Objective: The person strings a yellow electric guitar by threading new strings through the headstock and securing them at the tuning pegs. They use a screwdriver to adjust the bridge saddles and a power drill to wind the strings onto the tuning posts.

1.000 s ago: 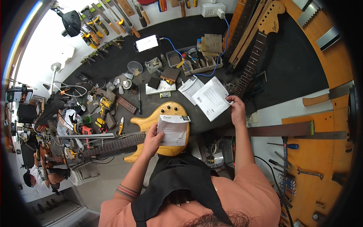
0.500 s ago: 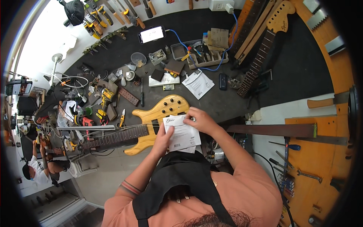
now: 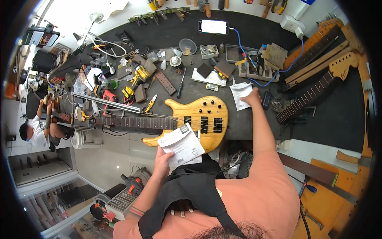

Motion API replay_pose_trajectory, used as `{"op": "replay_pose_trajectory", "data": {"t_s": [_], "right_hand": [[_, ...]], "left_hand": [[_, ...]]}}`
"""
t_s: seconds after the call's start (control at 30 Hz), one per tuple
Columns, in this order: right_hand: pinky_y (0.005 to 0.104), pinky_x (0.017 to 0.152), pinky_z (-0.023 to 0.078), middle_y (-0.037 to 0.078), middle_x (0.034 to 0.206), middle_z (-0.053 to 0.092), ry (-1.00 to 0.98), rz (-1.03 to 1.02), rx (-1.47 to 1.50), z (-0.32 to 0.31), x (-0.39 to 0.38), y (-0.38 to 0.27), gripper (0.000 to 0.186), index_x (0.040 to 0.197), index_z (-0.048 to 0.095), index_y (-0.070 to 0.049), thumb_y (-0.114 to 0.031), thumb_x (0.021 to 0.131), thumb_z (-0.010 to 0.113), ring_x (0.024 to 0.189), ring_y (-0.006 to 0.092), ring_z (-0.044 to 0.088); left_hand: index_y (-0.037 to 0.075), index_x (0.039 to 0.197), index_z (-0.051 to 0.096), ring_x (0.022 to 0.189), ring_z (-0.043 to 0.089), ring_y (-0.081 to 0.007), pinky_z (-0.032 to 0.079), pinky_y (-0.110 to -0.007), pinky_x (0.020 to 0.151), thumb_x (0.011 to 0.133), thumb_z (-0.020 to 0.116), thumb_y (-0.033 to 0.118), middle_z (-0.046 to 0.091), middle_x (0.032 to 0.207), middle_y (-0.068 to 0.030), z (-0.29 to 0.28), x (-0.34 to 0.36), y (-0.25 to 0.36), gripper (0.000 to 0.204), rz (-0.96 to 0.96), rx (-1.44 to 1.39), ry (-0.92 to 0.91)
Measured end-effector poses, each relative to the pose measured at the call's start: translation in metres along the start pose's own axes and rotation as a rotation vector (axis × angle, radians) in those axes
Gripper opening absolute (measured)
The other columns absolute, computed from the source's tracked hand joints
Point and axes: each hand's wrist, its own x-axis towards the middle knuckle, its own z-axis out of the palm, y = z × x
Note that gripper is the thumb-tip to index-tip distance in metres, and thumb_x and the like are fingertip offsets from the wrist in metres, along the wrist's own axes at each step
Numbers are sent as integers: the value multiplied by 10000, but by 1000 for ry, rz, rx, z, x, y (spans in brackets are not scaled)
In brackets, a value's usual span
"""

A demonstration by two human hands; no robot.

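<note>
My left hand [image 3: 162, 161] grips white paper packets [image 3: 181, 145] fanned over the lower part of a natural-wood electric bass guitar [image 3: 215, 113], whose strings and dark pickups show above them. Farther up the bench and to the right, my right hand [image 3: 251, 96] has its fingers curled on another white packet [image 3: 239, 104]. A small dark blue object [image 3: 266, 100] lies just right of that hand.
The cluttered dark bench [image 3: 330, 111] holds a phone [image 3: 213, 26], drill [image 3: 139, 73], parts tray [image 3: 256, 67] and loose guitar necks [image 3: 306, 97]. At far left another person [image 3: 39, 131] sits holding a guitar. A long blade [image 3: 306, 165] is at lower right.
My right hand brought a packet to those in my left hand, then moved up and right onto the packet lying on the bench. The view has also shifted.
</note>
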Motion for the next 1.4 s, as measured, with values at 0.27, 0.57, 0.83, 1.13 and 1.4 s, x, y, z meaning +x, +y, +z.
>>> {"op": "replay_pose_trajectory", "data": {"t_s": [0.27,0.57,0.83,1.13,1.4], "right_hand": [[383,1050,539,172,1313,730,-186,-238,1064,-23,-50,67,527,1387,584,49,12,900,782,1211,272,713],[368,1118,527,97,1453,685,-534,-570,1418,-50,-317,-59,640,1568,521,-26,9,964,730,1298,213,675],[349,949,544,133,1122,766,-324,-766,935,56,-506,-169,310,1270,666,44,-88,995,724,1058,206,709],[419,1141,471,196,1361,568,-505,-1073,746,160,-660,-270,535,1435,512,-2,-177,1004,776,1307,288,570],[388,1115,502,151,1374,651,-1260,-927,608,232,-760,-365,470,1480,481,21,-102,1072,679,1288,218,622]], "left_hand": [[25,1609,386,1475,546,-291,414,-432,1256,946,571,-111,551,1593,-159,-32,15,-6,702,-16,-56,26],[5,1573,407,1474,525,-235,363,-374,1259,896,530,-127,567,1554,-137,-17,22,47,701,341,21,-326],[1,1549,434,1425,548,-258,414,-393,1209,1052,490,38,556,1533,-158,-152,-67,45,502,491,-390,-255],[13,1509,475,1361,597,-222,441,-379,1178,1019,629,-25,622,1460,-129,-332,-190,61,516,648,-253,177],[8,1560,330,1428,547,-293,412,-408,1220,915,617,-67,529,1502,-193,-448,-232,51,710,603,-334,527]]}}
